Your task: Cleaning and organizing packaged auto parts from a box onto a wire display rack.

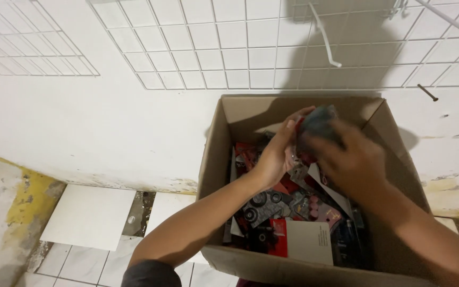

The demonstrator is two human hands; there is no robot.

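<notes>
Two hands are up over the open cardboard box [213,159], and both are on the same small thing. I see my left hand [277,157] with the fingers curled around one side of a small packaged item [317,123], dark grey-blue with some red at its edge. My right hand [354,165] covers the other side from the right. The picture is blurred there, so I cannot tell how firmly each hand closes, only that both are wrapped on the packet and none is spread open.

The packet is held above the back half of the box, near its far wall, clear of the pile under it. In the pile lie many flat packs in red, black and grey, some with round dark parts [258,204] under plastic, and one white card [309,242] near the front edge. The box stands against a white wall with a wire grid panel [229,48] above it, on a tiled floor [88,215].

I judge the step in hand as lifting and checking one packet from the box. A next move, I think, calls for one hand keeping a sure hold while the other lets go, without knocking the loose packs below.
</notes>
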